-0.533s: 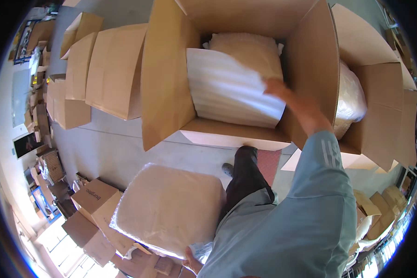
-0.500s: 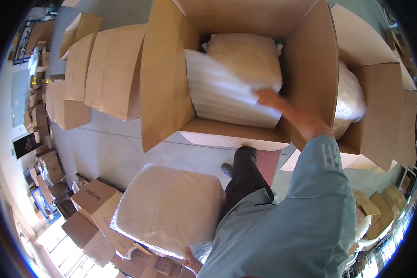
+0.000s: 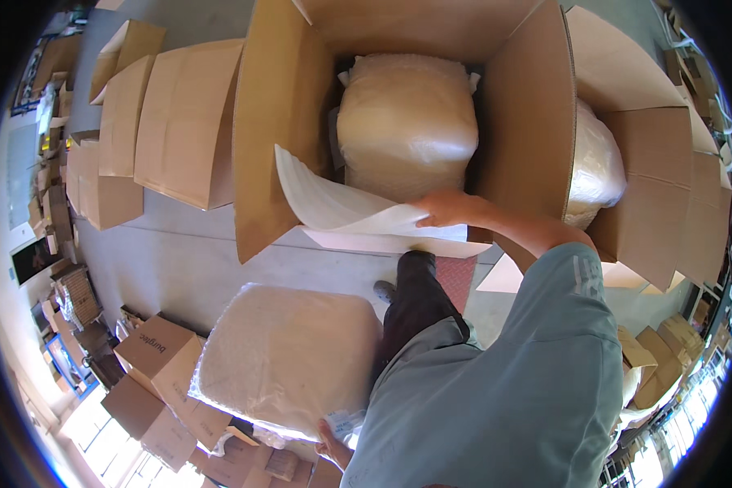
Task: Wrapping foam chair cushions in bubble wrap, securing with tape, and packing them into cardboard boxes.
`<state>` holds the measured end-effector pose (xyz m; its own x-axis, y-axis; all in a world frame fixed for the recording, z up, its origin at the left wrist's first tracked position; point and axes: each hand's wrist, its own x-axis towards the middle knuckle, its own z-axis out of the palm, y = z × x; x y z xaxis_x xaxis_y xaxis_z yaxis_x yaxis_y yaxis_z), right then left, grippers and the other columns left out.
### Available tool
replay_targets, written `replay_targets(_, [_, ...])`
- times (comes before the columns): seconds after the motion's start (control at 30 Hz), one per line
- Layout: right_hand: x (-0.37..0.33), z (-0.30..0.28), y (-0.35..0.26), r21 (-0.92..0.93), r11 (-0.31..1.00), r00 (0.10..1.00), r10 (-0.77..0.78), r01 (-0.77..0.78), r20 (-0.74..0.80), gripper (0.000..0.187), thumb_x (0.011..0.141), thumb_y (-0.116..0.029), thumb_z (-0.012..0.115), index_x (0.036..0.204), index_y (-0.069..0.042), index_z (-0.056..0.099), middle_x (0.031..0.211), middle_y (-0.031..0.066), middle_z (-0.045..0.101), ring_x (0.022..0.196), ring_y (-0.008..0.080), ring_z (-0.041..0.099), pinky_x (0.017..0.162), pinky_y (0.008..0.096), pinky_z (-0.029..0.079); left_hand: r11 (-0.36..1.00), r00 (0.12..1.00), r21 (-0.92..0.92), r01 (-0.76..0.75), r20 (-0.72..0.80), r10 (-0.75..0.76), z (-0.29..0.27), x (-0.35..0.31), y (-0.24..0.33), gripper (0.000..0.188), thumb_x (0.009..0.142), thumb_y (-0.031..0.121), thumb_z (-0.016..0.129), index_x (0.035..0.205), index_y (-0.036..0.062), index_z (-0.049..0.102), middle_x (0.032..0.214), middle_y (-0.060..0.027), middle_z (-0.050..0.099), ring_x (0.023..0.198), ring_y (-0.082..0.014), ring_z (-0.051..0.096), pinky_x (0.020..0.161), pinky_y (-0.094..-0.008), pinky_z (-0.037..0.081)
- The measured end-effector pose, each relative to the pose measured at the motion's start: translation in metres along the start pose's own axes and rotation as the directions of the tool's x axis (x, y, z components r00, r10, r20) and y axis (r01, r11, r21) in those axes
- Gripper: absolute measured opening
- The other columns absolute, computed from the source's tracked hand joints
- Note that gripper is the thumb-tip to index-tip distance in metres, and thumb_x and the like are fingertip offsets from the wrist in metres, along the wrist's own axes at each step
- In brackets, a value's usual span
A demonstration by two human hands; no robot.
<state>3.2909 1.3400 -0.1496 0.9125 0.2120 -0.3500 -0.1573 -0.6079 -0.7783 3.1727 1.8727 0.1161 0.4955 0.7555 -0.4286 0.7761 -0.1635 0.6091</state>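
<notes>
My right hand (image 3: 445, 208) is closed on the edge of a white foam sheet (image 3: 337, 202), which curls along the near wall inside a tall open carton (image 3: 283, 106). Behind the sheet, a bubble-wrapped bundle (image 3: 407, 122) sits in the carton, its lower part partly covered by the sheet. At my left side my left hand (image 3: 331, 445) grips the lower edge of a second bubble-wrapped bundle (image 3: 289, 358). That bundle is large, rounded and held off the floor against my body. Part of the left hand is hidden by my sleeve and the wrap.
Another open carton (image 3: 647, 171) stands close on the right, with a wrapped bundle (image 3: 598, 167) in it. Several brown cartons (image 3: 185, 122) line the left. More boxes (image 3: 159, 346) are stacked at lower left. A red mat (image 3: 455, 281) lies by my foot.
My right hand has drawn the foam sheet toward me, off the bundle in the carton, and the sheet now bends upward at its left end. The left hand keeps its hold.
</notes>
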Motion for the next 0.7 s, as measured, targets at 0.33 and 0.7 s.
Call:
replay_targets(0.33, [0.001, -0.160, 0.174, -0.227, 0.827, 0.807, 0.377, -0.515, -0.454, 0.058, 0.083, -0.049, 0.073, 0.124, -0.008, 0.064, 0.107, 0.0227, 0.071, 0.101, 0.0416, 0.067, 0.090, 0.0484, 0.053, 0.997, 0.995, 0.031, -0.066, -0.072, 0.069, 0.017, -0.027, 0.004, 0.077, 0.080, 0.042, 0.086, 0.117, -0.0028, 0.035, 0.101, -0.0223, 0.062, 0.083, -0.0269, 0.067, 0.070, -0.0408, 0.061])
replay_targets(0.7, [0.097, -0.103, 0.148, -0.513, 0.749, 0.779, 0.005, -0.419, -0.627, 0.094, 0.084, -0.061, 0.069, 0.161, -0.032, 0.022, 0.167, 0.0063, 0.019, 0.152, 0.0429, 0.013, 0.111, 0.0786, 0.015, 0.982, 0.982, 0.088, -0.169, -0.072, 0.176, 0.025, -0.042, 0.011, 0.058, 0.079, 0.041, 0.087, 0.100, -0.0039, 0.057, 0.086, -0.0155, 0.068, 0.069, -0.0216, 0.066, 0.061, -0.0373, 0.059])
